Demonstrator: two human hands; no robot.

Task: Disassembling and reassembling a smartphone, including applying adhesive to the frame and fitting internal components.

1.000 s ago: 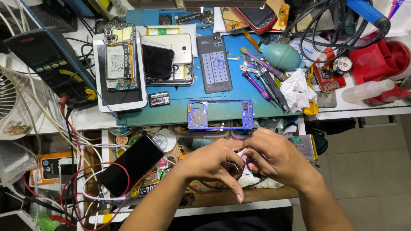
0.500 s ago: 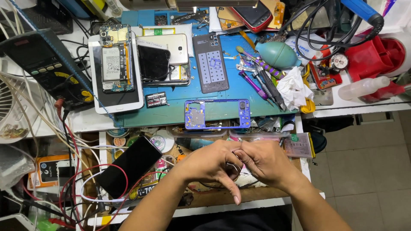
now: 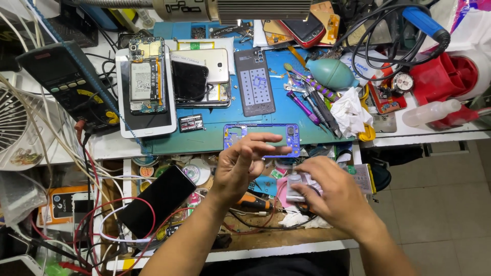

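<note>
My right hand (image 3: 335,199) reaches left over the open drawer and closes its fingers on a small whitish piece (image 3: 295,185). My left hand (image 3: 244,163) is raised beside it with the fingers apart and stretched to the right, and I see nothing in it. Its fingertips hover over the lower edge of a blue phone frame (image 3: 235,135), which lies on the teal work mat (image 3: 215,135). An orange-handled screwdriver (image 3: 255,202) lies in the drawer under the left wrist.
On the mat are an opened phone (image 3: 147,76) on a white tablet, a dark phone back (image 3: 254,82), several pens and tweezers, a teal air blower (image 3: 332,74) and crumpled tissue (image 3: 350,112). A black phone (image 3: 156,202) lies in the drawer among red wires. A multimeter (image 3: 71,84) sits left.
My hands were joined together over the drawer. They have parted: the left hand has lifted and opened its fingers, while the right stays low with the small piece.
</note>
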